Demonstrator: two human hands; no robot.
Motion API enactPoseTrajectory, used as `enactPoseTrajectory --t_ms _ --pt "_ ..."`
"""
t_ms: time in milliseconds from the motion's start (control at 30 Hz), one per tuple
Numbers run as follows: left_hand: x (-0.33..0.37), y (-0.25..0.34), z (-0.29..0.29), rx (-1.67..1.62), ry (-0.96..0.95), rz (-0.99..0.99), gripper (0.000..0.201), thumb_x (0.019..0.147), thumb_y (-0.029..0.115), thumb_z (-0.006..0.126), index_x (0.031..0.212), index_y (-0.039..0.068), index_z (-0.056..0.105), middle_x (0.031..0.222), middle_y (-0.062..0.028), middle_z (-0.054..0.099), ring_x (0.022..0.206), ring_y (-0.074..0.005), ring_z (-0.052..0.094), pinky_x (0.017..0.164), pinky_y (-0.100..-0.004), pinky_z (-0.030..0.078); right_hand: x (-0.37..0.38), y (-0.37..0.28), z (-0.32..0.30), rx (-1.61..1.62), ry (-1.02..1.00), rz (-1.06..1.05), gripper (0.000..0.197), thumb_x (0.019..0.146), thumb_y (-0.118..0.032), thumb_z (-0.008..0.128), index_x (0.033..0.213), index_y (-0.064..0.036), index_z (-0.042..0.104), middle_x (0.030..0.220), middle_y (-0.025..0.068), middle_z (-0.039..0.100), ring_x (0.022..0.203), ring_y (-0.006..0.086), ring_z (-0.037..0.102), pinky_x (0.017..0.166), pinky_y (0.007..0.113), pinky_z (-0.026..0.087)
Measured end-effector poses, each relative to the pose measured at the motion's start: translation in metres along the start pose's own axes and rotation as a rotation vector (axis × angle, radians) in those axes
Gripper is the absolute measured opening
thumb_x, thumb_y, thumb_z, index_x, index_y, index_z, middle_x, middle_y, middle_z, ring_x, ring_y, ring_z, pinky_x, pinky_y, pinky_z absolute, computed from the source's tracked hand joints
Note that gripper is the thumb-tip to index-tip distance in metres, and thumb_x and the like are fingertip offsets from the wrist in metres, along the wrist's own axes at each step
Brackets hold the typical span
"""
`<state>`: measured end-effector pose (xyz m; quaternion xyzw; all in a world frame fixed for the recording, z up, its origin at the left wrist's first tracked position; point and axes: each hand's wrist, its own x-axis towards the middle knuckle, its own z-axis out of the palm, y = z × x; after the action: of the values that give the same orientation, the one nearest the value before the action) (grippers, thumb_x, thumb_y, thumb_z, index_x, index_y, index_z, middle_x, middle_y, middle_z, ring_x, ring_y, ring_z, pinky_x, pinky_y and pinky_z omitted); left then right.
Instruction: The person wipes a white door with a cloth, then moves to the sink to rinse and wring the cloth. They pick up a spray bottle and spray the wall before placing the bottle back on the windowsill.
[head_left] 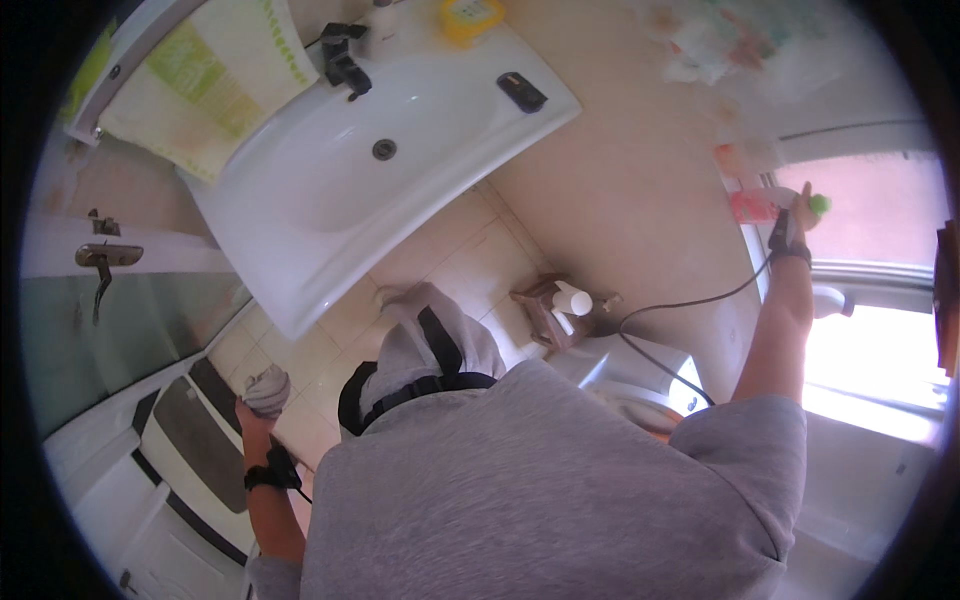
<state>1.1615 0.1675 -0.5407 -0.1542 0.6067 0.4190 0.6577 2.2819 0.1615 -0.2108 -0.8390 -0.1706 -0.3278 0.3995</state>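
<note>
My left hand [246, 413] is closed on a bunched, greyish-white striped cloth [268, 391], held low at the left over the tiled floor. My right arm reaches out to the window at the right. There my right hand [801, 212] is closed around the neck of a bottle [757, 206] with a pinkish-red body and a green top [820, 204]. The bottle lies sideways in the view beside the window frame; whether it rests on the sill I cannot tell. Both wrists wear black bands.
A white washbasin [330, 190] with a dark tap [346, 65] and a black soap dish [522, 92] stands ahead. A towel [205, 85] hangs at its left. A small brown stool [547, 312] bears white items. A cable [690, 302] runs from my right wrist. A door handle [108, 256] juts out left.
</note>
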Motion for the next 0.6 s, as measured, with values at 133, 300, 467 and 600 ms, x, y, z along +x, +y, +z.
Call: enactPoseTrajectory --t_ms 133,300,467,600 --pt "-0.013 0.009 0.024 0.013 -0.033 0.062 0.047 0.087 0.038 0.027 0.118 0.009 0.049 0.119 -0.0103 0.051 0.108 -0.0289 0.05 0.088 -0.0445 0.041 0.004 -0.001 0.003 0.049 -0.007 -0.021 0.064 0.065 -0.059 0.065 0.083 0.0016 0.059 0.078 0.0142 0.061 0.076 0.0276 0.059 0.069 0.038 0.045" --pt "-0.018 0.018 0.05 0.036 -0.037 0.122 0.046 0.088 0.036 0.028 0.116 0.007 0.049 0.118 -0.0108 0.052 0.106 -0.0296 0.051 0.088 -0.045 0.042 -0.034 -0.027 -0.008 0.013 -0.06 0.24 0.095 0.058 -0.061 0.069 0.117 0.0073 0.038 0.11 0.0202 0.052 0.1 0.0309 0.053 0.079 0.037 0.047" --pt "-0.008 0.012 0.057 0.002 -0.162 0.042 0.048 0.088 0.038 0.027 0.116 0.006 0.049 0.118 -0.0102 0.052 0.106 -0.0301 0.051 0.087 -0.0453 0.042 -0.076 -0.05 -0.014 0.382 -0.124 0.219 0.102 0.059 -0.049 0.075 0.128 0.0053 0.023 0.115 0.0194 0.047 0.099 0.0273 0.053 0.077 0.036 0.05" --pt "-0.013 0.001 0.066 0.034 0.019 0.049 0.049 0.087 0.041 0.027 0.118 0.008 0.047 0.119 -0.0098 0.051 0.107 -0.0302 0.049 0.086 -0.0452 0.041 -0.096 -0.049 -0.009 0.51 -0.068 0.205 0.111 0.057 -0.045 0.079 0.133 0.0003 0.012 0.117 0.0211 0.044 0.099 0.0282 0.052 0.078 0.038 0.05"
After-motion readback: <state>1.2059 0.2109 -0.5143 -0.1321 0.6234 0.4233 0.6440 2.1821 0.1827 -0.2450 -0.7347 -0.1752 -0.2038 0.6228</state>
